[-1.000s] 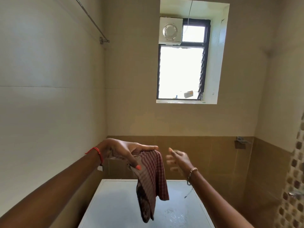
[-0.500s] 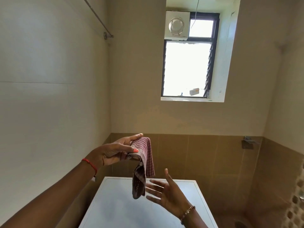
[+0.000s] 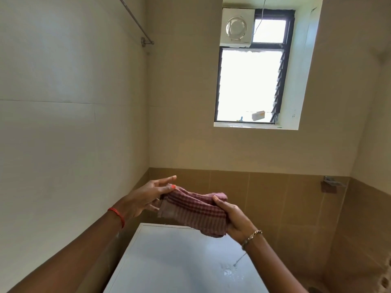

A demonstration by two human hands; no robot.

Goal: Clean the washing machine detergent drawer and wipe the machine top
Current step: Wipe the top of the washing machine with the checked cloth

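You hold a maroon checked cloth (image 3: 194, 210) stretched between both hands, in the air above the white machine top (image 3: 165, 263) and not touching it. Your left hand (image 3: 146, 199) pinches one end. Its thumb presses the fabric against the lower fingers, while the forefinger points out straight, clear of the cloth. Your right hand (image 3: 234, 223) takes the other end in a full grip, fingers curled underneath and thumb laid over the fold. Between the hands the cloth is gathered into a thick, folded band.

Just below your right wrist, a wet patch (image 3: 229, 271) with small pale droplets or suds lies on the machine top. From that, the wiping of the top looks unfinished, and you appear to be folding or readying the cloth for a pass over it. The detergent drawer is out of view, so you cannot tell whether it has been cleaned.

High above your right hand a bright window (image 3: 247, 85) is set in the far wall, with an exhaust fan (image 3: 236, 28) at its upper corner. A metal rail (image 3: 135, 20) runs along the wall well above your left hand.
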